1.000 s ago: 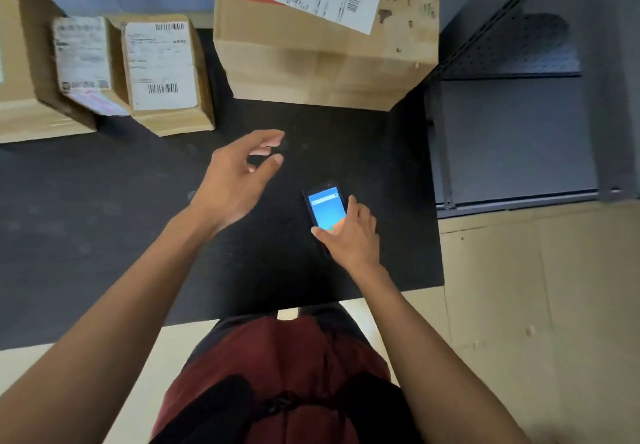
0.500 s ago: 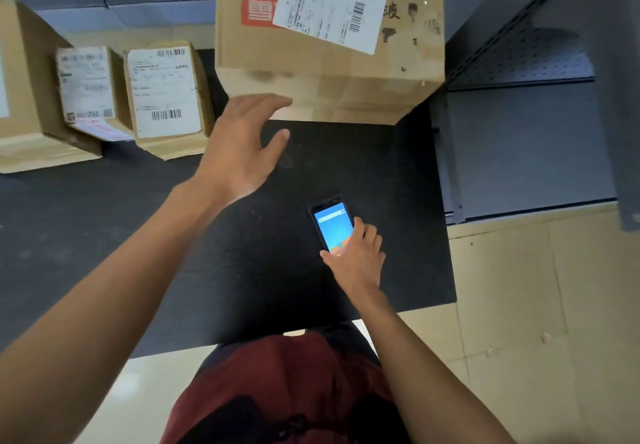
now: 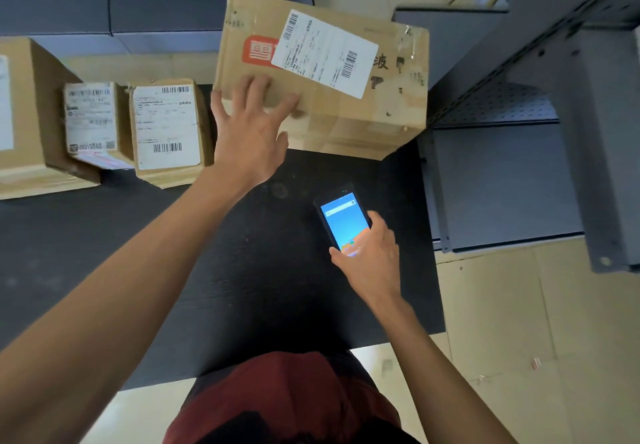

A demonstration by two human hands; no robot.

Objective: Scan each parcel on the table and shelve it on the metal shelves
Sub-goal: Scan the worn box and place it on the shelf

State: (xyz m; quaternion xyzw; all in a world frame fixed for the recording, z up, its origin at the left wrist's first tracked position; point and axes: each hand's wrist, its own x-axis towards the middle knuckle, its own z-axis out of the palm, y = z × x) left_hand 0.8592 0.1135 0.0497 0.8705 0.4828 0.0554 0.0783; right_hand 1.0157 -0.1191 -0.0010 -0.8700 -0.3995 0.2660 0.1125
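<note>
A large cardboard parcel [image 3: 388,104] with a white shipping label and a red logo sits at the far right of the black table [image 3: 104,253]. My left hand [image 3: 251,132] lies spread on the parcel's near-left top corner, fingers apart, touching it without a closed grip. My right hand [image 3: 370,256] holds a phone-like scanner [image 3: 341,220] with a lit blue screen above the table, a little short of the parcel. Grey metal shelves [image 3: 502,180] stand just right of the table.
Two small labelled parcels [image 3: 168,128] [image 3: 91,118] and a bigger box [image 3: 31,121] line the table's far left. Beige floor lies to the right and below. My red shorts show at the bottom edge.
My left hand has travelled forward from above the table and now rests on the large parcel's corner. My right hand has kept hold of the scanner in about the same place.
</note>
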